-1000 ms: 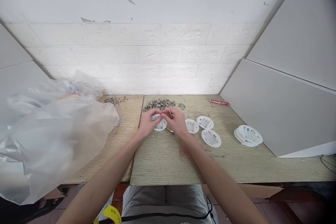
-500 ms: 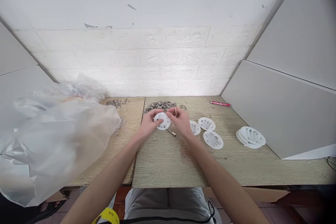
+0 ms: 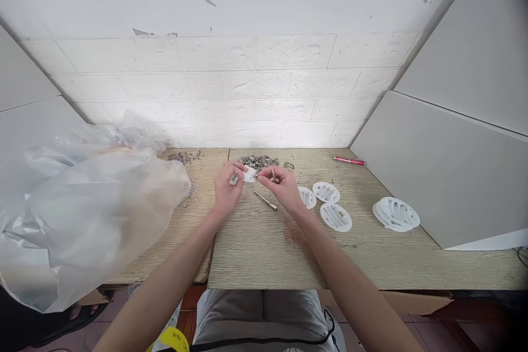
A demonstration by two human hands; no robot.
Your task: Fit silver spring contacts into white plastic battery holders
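My left hand (image 3: 227,190) is closed on a round white plastic disc (image 3: 249,175), tipped so that its face shows foreshortened. At the disc's right edge are the pinched fingertips of my right hand (image 3: 284,186). A thin brownish stick-like tool (image 3: 274,175) pokes up from that hand; what the fingertips pinch is too small to make out. Just behind both hands lies a heap of small metal pieces (image 3: 259,161). A slim metal rod-shaped tool (image 3: 265,201) rests on the table below the disc.
Right of my hands lie three slotted white discs (image 3: 336,218), and farther right a stack of similar discs (image 3: 396,214). A red pen (image 3: 350,160) lies near the right panel. A large translucent plastic bag (image 3: 94,209) covers the left side, beside more scattered metal pieces (image 3: 179,157).
The disc has turned from facing me to a steep tilt, and my left hand has shifted slightly left. My right hand stays at its edge. The view has moved a little.
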